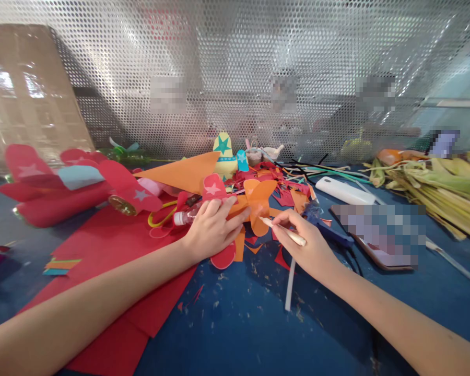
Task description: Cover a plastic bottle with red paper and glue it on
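My left hand lies closed over a small paper-covered bottle airplane. Its white-capped bottle neck pokes out to the left of the hand. One red wing with a pink star stands above my fingers, the other red wing below them. At the right end of the airplane is an orange paper piece with rounded and pointed lobes. In my right hand is a slim white pen-like tool; its tip is at the orange piece's lower lobe. The airplane's body is mostly hidden by my left hand.
Red paper sheets lie under my left arm. A finished-looking red airplane stands at left, a yellow one behind. Paper scraps, a glue gun, a phone, a white device and corn husks are around.
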A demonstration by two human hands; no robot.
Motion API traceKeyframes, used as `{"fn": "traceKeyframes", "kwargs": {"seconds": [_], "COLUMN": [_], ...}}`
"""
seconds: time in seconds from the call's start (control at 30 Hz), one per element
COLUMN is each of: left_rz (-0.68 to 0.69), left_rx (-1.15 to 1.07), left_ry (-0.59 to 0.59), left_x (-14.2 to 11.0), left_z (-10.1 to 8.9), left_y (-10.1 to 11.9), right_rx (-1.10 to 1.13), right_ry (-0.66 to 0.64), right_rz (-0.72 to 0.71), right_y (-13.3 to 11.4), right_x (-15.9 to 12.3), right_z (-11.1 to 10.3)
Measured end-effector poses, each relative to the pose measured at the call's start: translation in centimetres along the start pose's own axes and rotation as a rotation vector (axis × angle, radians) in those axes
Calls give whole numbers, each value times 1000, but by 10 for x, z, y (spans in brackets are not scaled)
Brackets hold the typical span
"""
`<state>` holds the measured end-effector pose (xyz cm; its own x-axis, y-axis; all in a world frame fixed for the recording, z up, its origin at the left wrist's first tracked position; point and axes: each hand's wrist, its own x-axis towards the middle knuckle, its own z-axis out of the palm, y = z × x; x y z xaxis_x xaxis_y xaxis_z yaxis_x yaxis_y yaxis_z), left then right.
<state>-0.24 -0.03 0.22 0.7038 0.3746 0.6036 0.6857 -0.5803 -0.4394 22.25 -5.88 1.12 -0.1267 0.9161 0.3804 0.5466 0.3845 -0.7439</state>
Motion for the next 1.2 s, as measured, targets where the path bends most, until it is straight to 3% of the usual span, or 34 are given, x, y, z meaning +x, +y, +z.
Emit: {"fn": "traceKeyframes", "kwargs": {"seconds": [0.43,1.2], "left_rz": [-11,-2], "left_rx": [-39,-9], "left_ry": [3,3], "left_x": [0,0], "left_z": [0,0], "left_y": [0,-1], "right_rx": [1,10], "right_ry": [70,60], "right_rz": [-22,1], "right_y": [1,-1], "right_x": [-1,-1], "right_z": [-1,0]}}
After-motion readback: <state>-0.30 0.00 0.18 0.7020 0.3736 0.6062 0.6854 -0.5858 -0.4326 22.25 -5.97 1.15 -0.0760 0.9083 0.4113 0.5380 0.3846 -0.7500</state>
